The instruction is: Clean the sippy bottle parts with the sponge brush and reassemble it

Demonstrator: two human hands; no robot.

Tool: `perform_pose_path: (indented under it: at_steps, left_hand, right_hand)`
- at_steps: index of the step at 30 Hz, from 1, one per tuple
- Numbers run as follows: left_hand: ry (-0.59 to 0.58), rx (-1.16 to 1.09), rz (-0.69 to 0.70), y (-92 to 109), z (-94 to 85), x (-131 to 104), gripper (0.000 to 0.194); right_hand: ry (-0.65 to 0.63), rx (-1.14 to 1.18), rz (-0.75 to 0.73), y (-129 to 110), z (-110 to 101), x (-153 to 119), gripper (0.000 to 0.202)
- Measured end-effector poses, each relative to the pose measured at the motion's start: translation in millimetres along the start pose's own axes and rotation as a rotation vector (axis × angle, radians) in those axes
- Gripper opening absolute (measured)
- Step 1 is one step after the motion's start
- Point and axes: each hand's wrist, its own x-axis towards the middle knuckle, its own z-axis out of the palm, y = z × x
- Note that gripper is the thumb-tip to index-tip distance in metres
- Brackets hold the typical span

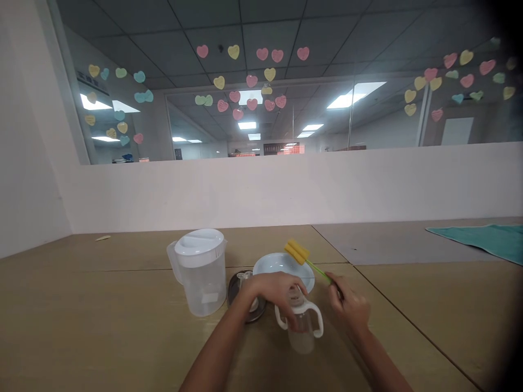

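My left hand (pixel 281 293) is closed around the upper part of a clear baby bottle (pixel 301 338) with two white side handles. The bottle stands upright or nearly so, its open neck partly behind my fingers. In my right hand (pixel 350 306) is the green stem of a bottle brush (pixel 297 251), whose yellow sponge head points up and to the left. That sponge is over the right rim of a white bowl (pixel 265 265), behind the bottle. Left of the bottle, a dark round dish (pixel 234 288) holds small clear and white parts, half hidden by my left wrist.
A clear plastic pitcher (pixel 203 291) with a white lid stands on the wooden table (pixel 102 326) at left. A teal cloth (pixel 486 239) lies at the far right. Behind rises a white wall (pixel 265 193) below a window with heart-shaped notes.
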Motion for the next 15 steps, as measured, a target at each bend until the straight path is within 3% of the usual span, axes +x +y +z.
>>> perform_pose_path:
  at_steps: [4,9,12,15]
  left_hand:
    - [0.253,-0.310,-0.021,-5,-16.9,-15,0.063]
    - [0.541,-0.646,0.036,-20,-20.0,-13,0.053]
    - [0.681,-0.654,0.031,-32,-16.2,-4,0.054]
    - [0.828,-0.462,-0.009,-39,-13.2,3,0.054]
  right_hand:
    - [0.060,-0.021,0.121,-6,-3,6,0.026]
    - [0.068,0.056,0.211,-14,-6,9,0.024]
    - [0.128,0.133,0.157,-17,-6,8,0.023]
    - [0.162,0.153,0.021,-17,-7,7,0.022]
